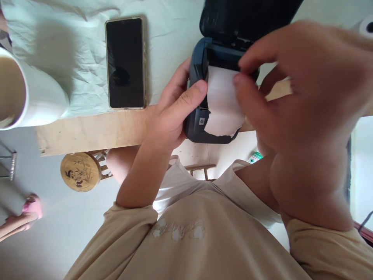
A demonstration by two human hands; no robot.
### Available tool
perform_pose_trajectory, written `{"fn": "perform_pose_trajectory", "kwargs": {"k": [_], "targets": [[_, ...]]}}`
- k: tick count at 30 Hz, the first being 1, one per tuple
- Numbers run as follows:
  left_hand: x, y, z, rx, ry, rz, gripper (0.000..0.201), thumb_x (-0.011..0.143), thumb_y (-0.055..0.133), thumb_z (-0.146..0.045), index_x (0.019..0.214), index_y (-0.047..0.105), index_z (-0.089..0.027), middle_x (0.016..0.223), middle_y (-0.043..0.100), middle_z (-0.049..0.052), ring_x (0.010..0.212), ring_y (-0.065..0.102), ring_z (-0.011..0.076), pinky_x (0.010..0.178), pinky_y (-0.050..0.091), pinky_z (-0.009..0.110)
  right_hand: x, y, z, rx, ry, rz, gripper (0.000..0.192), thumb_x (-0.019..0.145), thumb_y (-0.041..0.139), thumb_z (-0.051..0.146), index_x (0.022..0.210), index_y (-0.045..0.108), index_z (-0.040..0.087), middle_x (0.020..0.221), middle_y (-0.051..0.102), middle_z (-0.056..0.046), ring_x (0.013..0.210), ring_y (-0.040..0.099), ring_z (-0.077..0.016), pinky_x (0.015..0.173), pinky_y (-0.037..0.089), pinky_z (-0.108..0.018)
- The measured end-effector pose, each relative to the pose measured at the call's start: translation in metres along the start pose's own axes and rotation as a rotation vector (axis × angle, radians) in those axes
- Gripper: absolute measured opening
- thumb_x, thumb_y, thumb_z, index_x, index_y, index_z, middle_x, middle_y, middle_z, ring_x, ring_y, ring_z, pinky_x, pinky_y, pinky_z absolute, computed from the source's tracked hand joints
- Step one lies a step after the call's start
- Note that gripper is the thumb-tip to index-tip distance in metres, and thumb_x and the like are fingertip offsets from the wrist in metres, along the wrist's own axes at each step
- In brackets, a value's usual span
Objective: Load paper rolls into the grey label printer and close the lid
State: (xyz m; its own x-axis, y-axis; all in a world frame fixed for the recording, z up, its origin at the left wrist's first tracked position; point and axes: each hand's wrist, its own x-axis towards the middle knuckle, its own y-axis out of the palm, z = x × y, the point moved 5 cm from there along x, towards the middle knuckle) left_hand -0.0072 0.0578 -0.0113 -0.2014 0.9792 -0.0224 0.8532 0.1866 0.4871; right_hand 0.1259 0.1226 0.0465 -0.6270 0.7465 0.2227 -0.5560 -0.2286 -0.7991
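A dark blue-black portable receipt printer (pixel 198 130) is held at the table edge with its black lid (pixel 247 17) swung up. My left hand (pixel 177 105) is closed around its left side, thumb on top beside the paper. A strip of white paper (pixel 223 97) with a torn lower end comes out of the printer's open compartment and lies over its front. Thumb and forefinger of my right hand (pixel 279 85) pinch the upper right edge of the strip; the other fingers are curled. The compartment's right side is hidden behind this hand.
A phone (pixel 126 64) lies face-up on the pale tablecloth (pixel 84 15). At the left stands a white cup (pixel 43 87). A white roll (pixel 367 28) is at the far right. Below the wooden table edge (pixel 93 134) are a round stool (pixel 81 172) and another person's foot (pixel 32 208).
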Motion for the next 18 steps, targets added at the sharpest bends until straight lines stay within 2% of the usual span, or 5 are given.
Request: {"fn": "perform_pose_trajectory", "kwargs": {"k": [3, 8, 10, 14, 18], "targets": [[-0.001, -0.001, -0.001, 0.049, -0.053, 0.065, 0.029, 0.093, 0.054, -0.03, 0.121, 0.058, -0.022, 0.124, 0.064, 0.002, 0.126, 0.058, 0.021, 0.096, 0.053, 0.026, 0.008, -0.001, 0.006, -0.328, 0.064, 0.143, 0.027, 0.085, 0.055, 0.043, 0.107, 0.065, 0.031, 0.1, 0.064, 0.001, 0.085, 0.061, -0.0205, 0.075, 0.047, -0.04], [0.002, -0.006, 0.0, 0.116, 0.015, 0.11, 0.036, 0.09, 0.058, -0.045, 0.118, 0.062, -0.024, 0.118, 0.065, 0.004, 0.12, 0.06, 0.0251, 0.088, 0.056, 0.031, 0.014, 0.008, -0.005, -0.326, 0.307, 0.296, 0.03, 0.075, 0.066, 0.047, 0.103, 0.063, 0.035, 0.076, 0.06, -0.002, 0.078, 0.057, -0.0236, 0.075, 0.043, -0.044], [0.002, -0.005, -0.001, 0.17, 0.015, 0.089, 0.033, 0.09, 0.057, -0.046, 0.114, 0.065, -0.024, 0.115, 0.065, 0.004, 0.123, 0.056, 0.0265, 0.091, 0.055, 0.033, 0.015, 0.008, -0.004, -0.23, 0.251, 0.28, 0.032, 0.072, 0.069, 0.038, 0.102, 0.061, 0.034, 0.079, 0.061, 0.0, 0.076, 0.056, -0.021, 0.074, 0.045, -0.042], [0.0, 0.0, -0.004, 0.207, 0.016, 0.062, 0.028, 0.09, 0.059, -0.045, 0.104, 0.068, -0.023, 0.099, 0.067, 0.003, 0.126, 0.055, 0.0264, 0.103, 0.052, 0.035, 0.008, -0.006, 0.001, 0.045, -0.007, 0.141, 0.03, 0.072, 0.067, 0.026, 0.1, 0.058, 0.028, 0.093, 0.063, 0.003, 0.064, 0.051, -0.0098, 0.06, 0.045, -0.033], [0.001, -0.001, -0.003, 0.206, 0.064, 0.024, 0.031, 0.091, 0.057, -0.046, 0.107, 0.068, -0.022, 0.1, 0.07, 0.002, 0.134, 0.05, 0.0244, 0.111, 0.048, 0.035, -0.002, -0.018, -0.031, 0.422, -0.003, -0.011, 0.038, 0.08, 0.062, 0.042, 0.114, 0.051, 0.028, 0.109, 0.06, -0.002, 0.074, 0.059, -0.0112, 0.052, 0.046, -0.027]]}}
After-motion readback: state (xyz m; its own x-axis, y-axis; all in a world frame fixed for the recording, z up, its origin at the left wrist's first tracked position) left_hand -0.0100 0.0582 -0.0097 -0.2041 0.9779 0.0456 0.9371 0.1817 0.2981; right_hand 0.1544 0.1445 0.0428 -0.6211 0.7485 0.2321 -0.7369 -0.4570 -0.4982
